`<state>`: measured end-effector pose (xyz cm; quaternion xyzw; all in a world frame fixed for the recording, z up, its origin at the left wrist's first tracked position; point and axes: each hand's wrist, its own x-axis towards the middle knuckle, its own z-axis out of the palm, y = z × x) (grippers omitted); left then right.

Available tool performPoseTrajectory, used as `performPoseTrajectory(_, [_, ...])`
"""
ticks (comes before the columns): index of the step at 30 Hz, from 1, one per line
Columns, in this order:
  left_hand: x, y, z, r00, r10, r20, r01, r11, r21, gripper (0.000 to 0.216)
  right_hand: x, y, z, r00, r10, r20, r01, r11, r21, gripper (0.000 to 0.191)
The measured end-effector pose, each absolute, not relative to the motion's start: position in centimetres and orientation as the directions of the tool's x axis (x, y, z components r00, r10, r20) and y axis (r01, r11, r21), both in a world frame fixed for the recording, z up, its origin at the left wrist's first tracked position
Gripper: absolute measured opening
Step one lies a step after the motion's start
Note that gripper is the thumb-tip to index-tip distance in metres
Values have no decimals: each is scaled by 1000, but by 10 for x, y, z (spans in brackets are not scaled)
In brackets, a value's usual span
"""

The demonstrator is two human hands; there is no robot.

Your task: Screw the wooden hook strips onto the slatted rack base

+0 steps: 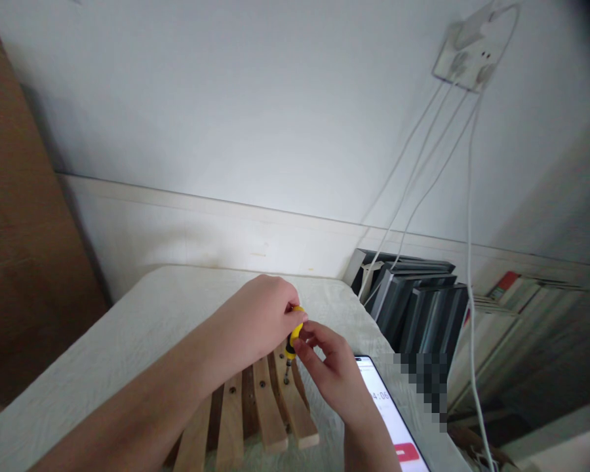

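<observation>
A small yellow and black screwdriver point(295, 335) stands nearly upright, its metal tip on a screw in the rightmost slat of a wooden slatted piece point(232, 419). My left hand point(268, 314) is closed around the top of the handle. Lower on the same handle, the thumb and fingers of my right hand point(330, 367) pinch it from the right side. Dark screw heads show on several of the slats. My left forearm and hand cover part of the wooden piece, and its lower end runs out of the frame.
A phone point(391, 416) with a lit screen lies right of my right hand on the cloth-covered table point(177, 308). Dark flat panels point(417, 295) lean beyond the right edge. White cables point(469, 229) hang from a wall socket point(467, 56). A brown wooden board point(29, 216) stands at left.
</observation>
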<state>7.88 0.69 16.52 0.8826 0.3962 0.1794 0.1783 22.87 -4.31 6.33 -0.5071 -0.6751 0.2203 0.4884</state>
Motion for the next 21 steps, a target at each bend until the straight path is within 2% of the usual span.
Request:
performPoseTrajectory(5, [76,10,159,573,788,223,651,-604,460,27,229,-43,62,-32,898,440,484,399,-779,12])
performPoseTrajectory(13, [76,9,164,528,823,209,725,-565,393,32,228,-40,59,-20,925,380,406,355,-842,11])
performPoseTrajectory(21, [78,12,160,611,768,193,644,-624,442,25,230,-42,61,-22,902,432,454,394,-799,12])
